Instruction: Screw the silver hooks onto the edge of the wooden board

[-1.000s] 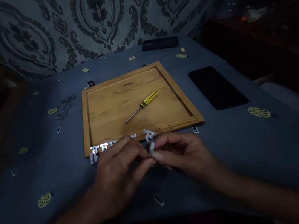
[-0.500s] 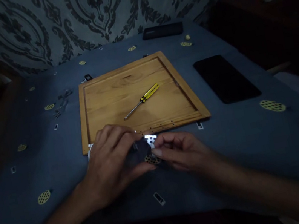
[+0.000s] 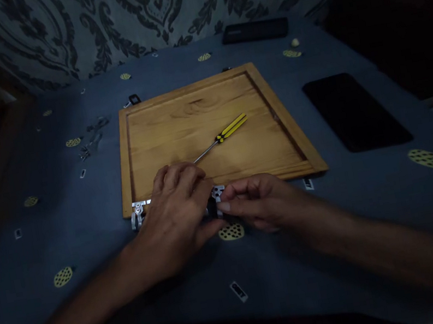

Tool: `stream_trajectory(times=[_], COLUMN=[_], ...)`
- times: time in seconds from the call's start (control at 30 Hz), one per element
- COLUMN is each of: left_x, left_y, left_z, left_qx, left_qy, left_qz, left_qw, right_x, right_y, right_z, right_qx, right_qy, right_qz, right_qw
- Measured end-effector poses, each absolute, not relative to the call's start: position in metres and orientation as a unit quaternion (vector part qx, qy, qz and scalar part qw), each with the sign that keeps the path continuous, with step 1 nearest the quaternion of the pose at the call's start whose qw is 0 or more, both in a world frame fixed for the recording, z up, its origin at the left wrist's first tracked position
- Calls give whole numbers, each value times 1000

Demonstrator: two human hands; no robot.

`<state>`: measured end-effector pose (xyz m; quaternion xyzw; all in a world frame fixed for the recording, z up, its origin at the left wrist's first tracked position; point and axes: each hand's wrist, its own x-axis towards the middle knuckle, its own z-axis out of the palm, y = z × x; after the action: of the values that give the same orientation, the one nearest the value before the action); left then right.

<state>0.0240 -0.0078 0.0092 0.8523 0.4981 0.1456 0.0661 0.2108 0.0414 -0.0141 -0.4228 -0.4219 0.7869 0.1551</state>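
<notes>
A square wooden board with a raised rim lies on a blue patterned cloth. A yellow-and-black screwdriver rests on it. Silver metal hooks line the board's near edge. My left hand lies over that edge with curled fingers covering several hooks. My right hand pinches a small silver metal hook against the same edge, right beside my left fingers.
A black phone lies right of the board and another dark flat object at the far edge. Small loose metal parts sit left of the board. A patterned wall rises behind. The room is dim.
Both hands have moved forward to the board's near edge, bringing the metal hook against it. My left hand now covers more of the hook row. The view has shifted slightly.
</notes>
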Motion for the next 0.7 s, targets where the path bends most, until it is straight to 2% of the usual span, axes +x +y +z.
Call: stream_trajectory(times=[0.17,0.33,0.43,0.53,0.6,0.7], left_x=[25,29,29,29,29,29], left_y=[-6,-5,-5,-5,-5,-7], left_z=[5,3,3,2,2,2], left_qx=[849,841,838,835,833,831], left_qy=[500,508,512,518,522,528], left_qz=[156,171,175,172,169,163], left_qw=[77,76,75,76,75,72], right_x=[212,220,228,237,240,243], right_y=[45,45,40,34,30,30], right_z=[-4,-15,-21,-23,-26,-31], right_qx=[-424,-404,-409,-368,-313,-273], right_qy=[-421,-494,-631,-784,-853,-897], right_qz=[792,756,612,366,229,129], right_qw=[128,146,243,341,348,324])
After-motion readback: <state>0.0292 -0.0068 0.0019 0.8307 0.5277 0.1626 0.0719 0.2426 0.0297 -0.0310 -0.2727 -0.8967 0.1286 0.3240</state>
